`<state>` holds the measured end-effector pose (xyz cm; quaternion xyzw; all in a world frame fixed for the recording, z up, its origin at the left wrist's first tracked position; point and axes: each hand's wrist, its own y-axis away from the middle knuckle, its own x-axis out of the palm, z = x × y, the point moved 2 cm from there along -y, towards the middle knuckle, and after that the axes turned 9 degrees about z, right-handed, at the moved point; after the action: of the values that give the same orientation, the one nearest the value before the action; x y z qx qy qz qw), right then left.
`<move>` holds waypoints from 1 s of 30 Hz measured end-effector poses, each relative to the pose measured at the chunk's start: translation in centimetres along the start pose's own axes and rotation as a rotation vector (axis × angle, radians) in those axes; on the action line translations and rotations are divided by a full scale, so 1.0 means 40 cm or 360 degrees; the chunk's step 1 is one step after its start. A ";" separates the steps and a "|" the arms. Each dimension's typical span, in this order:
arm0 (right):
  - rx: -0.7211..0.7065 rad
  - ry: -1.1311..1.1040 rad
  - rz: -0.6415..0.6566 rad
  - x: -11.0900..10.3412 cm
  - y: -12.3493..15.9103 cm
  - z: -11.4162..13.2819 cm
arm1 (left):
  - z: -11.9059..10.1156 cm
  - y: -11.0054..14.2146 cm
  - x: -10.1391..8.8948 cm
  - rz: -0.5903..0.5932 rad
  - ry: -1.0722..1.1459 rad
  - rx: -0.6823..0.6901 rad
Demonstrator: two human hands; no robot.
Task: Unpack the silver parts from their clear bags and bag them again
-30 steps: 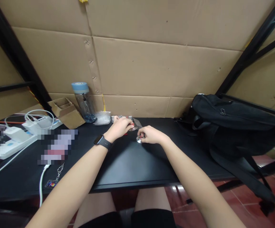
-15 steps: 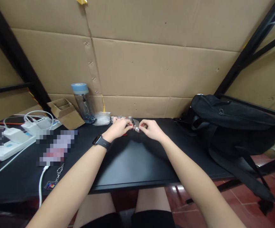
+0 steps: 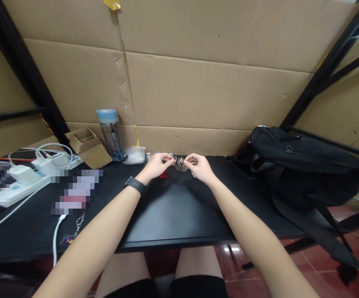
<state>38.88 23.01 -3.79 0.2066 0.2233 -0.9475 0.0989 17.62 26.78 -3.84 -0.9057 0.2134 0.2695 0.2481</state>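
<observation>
Both my hands meet at the back middle of the black desk (image 3: pixel 173 211). My left hand (image 3: pixel 157 164), with a black watch on its wrist, pinches one side of a small clear plastic bag with shiny metal in it (image 3: pixel 179 162). My right hand (image 3: pixel 199 166) pinches the other side of the same bag. The bag is held just above the desk, near the cardboard wall. A small red item (image 3: pixel 163 175) lies on the desk under my left hand. What exactly is in the bag is too small to tell.
A blue-lidded bottle (image 3: pixel 111 134), a small cardboard box (image 3: pixel 88 147) and a clear packet (image 3: pixel 134 155) stand at the back left. White power strips and chargers (image 3: pixel 27 174) and a keyring (image 3: pixel 72 234) lie left. A black backpack (image 3: pixel 303 165) fills the right side.
My right hand has lifted from a round shiny piece on the desk and moved back to meet my left hand. Both now pinch the small bag between them.
</observation>
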 end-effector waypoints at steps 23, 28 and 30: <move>0.0320 -0.0762 0.0109 0.035 0.013 0.008 | -0.023 0.009 0.038 -0.0049 -0.0024 0.0047; 0.0296 -0.0950 0.0116 0.038 0.013 0.010 | -0.056 0.020 0.033 -0.0121 -0.0325 -0.0024; 0.0298 -0.0946 0.0139 0.037 0.013 0.013 | -0.068 0.024 0.033 -0.0154 -0.0422 -0.0069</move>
<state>37.51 22.17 -4.22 -0.0616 0.0872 -0.9777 0.1811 19.17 24.15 -2.95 -0.8766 0.1290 0.3789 0.2672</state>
